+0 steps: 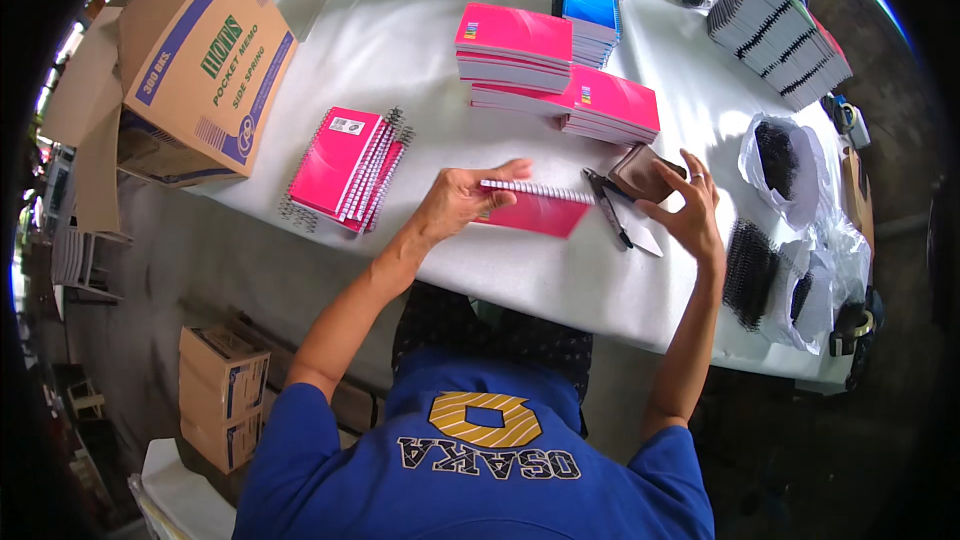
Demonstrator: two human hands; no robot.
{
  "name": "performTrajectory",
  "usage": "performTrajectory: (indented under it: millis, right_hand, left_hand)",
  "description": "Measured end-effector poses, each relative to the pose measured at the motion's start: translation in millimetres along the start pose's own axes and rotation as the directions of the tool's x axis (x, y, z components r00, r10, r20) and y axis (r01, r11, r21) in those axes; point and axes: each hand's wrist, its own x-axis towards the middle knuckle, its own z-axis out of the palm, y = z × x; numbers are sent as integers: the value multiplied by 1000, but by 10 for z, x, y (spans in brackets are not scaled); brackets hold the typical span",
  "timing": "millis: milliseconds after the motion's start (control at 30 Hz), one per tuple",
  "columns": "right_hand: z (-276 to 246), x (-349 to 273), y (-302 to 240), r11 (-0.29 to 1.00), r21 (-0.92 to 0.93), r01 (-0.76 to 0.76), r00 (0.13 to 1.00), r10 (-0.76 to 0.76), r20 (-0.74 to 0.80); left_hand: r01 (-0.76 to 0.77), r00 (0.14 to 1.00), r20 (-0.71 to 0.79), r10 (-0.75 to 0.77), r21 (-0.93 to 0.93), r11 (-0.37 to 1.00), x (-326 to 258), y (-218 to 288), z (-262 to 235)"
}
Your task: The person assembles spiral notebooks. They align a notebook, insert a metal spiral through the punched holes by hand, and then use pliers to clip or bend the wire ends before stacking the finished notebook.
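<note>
Shirt: blue shirt (480, 460) with a yellow emblem, closest to the lens, forearms reaching up from it.
Surface: white surface (400, 50) carrying everything below.
Carton: big brown carton (200, 50) with blue stripes and green lettering, tipped at the far left edge of the surface; smaller cartons (222, 395) stand on the floor below.
Stacks: pink notebook stacks (560, 80) beyond the hands; blue-covered stacks (590, 0) farther back; a leaning row of grey-edged books (780, 30) at far right.
Loose pile: pink spiral notebooks (345, 165) fanned out to the left, spare coils beside them.
Bags: clear plastic bags (785, 160) on the right hold black spiral coils; another bundle of coils (750, 270) lies just below.
Notebook: pink notebook (535, 210) lies flat between the hands, white coil along its far edge.
Left grip: left hand (460, 202) curled, fingers pinched together on the notebook's coil end.
Right grip: right hand (690, 210) spread apart, fingertips touching a brown pouch (640, 172).
Tool: dark pliers (610, 205) rest on the surface just beside the pouch.
</note>
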Motion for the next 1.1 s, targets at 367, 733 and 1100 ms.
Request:
performTrajectory:
  millis: [367, 733, 1100]
  right_hand:
    - [419, -441, -789, 956, 54, -290, 952, 294, -91]
    - [566, -520, -655, 976, -49, -213, 964, 219, 149]
    - [361, -472, -1149, 966, 237, -106, 987, 74, 140]
  left_hand:
    - [-155, 864, -105, 493, 875, 458, -198, 60, 267]
    - [-103, 871, -89, 483, 929, 357, -172, -76, 379]
    - [-33, 888, -117, 444, 948, 317, -161, -92, 405]
